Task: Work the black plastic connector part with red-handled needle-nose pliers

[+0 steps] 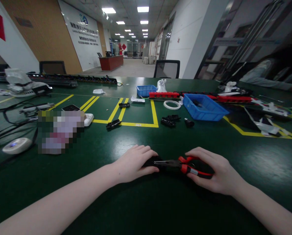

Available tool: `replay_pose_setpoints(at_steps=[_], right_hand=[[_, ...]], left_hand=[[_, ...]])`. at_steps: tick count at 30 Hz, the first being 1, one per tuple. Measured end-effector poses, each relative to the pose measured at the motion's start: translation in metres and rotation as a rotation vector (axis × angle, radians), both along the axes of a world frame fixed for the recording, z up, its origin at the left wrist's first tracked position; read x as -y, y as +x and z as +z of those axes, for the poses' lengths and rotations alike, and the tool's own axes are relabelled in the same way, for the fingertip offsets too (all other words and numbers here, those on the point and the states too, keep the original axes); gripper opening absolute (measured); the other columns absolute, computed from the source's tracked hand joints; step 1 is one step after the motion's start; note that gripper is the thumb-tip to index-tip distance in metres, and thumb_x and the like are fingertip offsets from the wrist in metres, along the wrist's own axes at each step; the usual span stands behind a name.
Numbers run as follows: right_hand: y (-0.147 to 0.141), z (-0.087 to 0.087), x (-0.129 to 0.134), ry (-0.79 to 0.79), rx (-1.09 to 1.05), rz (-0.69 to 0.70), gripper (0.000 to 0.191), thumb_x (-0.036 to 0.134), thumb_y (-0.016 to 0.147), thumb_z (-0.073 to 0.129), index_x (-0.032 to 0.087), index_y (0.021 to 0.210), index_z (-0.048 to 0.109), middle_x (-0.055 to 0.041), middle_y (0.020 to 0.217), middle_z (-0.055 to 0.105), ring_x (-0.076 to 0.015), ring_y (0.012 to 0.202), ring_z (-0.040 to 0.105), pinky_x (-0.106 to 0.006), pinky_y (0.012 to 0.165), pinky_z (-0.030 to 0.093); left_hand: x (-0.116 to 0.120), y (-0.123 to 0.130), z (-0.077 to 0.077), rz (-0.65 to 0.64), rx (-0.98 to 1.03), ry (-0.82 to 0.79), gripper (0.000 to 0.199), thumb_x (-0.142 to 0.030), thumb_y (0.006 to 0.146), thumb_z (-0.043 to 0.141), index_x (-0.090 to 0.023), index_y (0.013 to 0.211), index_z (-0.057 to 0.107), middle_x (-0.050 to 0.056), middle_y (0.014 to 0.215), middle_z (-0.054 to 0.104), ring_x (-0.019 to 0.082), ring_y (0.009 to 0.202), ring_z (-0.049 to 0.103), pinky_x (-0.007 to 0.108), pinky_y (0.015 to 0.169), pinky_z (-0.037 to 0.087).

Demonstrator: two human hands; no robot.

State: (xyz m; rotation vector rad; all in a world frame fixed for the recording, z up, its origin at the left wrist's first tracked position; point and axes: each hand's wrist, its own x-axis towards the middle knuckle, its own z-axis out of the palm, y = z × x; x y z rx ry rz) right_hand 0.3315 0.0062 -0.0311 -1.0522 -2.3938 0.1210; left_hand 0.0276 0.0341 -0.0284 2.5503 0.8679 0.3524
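Observation:
My right hand [214,169] is wrapped round the red and black handles of a pair of needle-nose pliers [181,164], whose jaws point left. Between the fingers and thumb of my left hand [136,163] is a small black part [149,161], mostly hidden by the fingers. The tips of the pliers meet this part close to the left fingertips; whether the jaws grip it, I cannot tell. Further back lie similar-looking black parts: one on the yellow tape [113,124], a pair [168,121] right of it, and a short black piece [189,122].
Behind these stand a blue bin [204,109] with dark items inside and a smaller blue bin [146,89]. A white ring [172,104] lies between. At left are a white mouse-like device [17,146] and black cables. Another person's sleeve [263,76] rests at far right.

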Motion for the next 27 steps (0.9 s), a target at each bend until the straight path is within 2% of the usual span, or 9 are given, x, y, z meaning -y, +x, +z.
replay_pose_setpoints(at_steps=[9, 27], right_hand=[[-0.0068, -0.0032, 0.002, -0.017, -0.024, 0.0, 0.036, 0.033, 0.08, 0.066, 0.022, 0.113, 0.06, -0.0084, 0.1, 0.07, -0.0203, 0.084, 0.069, -0.032, 0.071, 0.058], [0.0011, -0.0044, -0.0002, 0.046, 0.025, 0.023, 0.04, 0.034, 0.079, 0.067, 0.022, 0.117, 0.058, -0.009, 0.103, 0.069, -0.0212, 0.086, 0.07, -0.033, 0.072, 0.059]], left_hand=[[0.0013, -0.0004, -0.0036, 0.018, -0.01, 0.05, 0.039, -0.044, 0.093, 0.062, -0.023, 0.125, 0.055, 0.006, 0.116, 0.056, 0.02, 0.093, 0.06, 0.034, 0.081, 0.049], [0.0023, 0.0002, -0.0018, 0.021, -0.005, 0.041, 0.037, -0.042, 0.093, 0.063, -0.022, 0.124, 0.057, 0.005, 0.112, 0.058, 0.02, 0.092, 0.06, 0.034, 0.079, 0.049]])
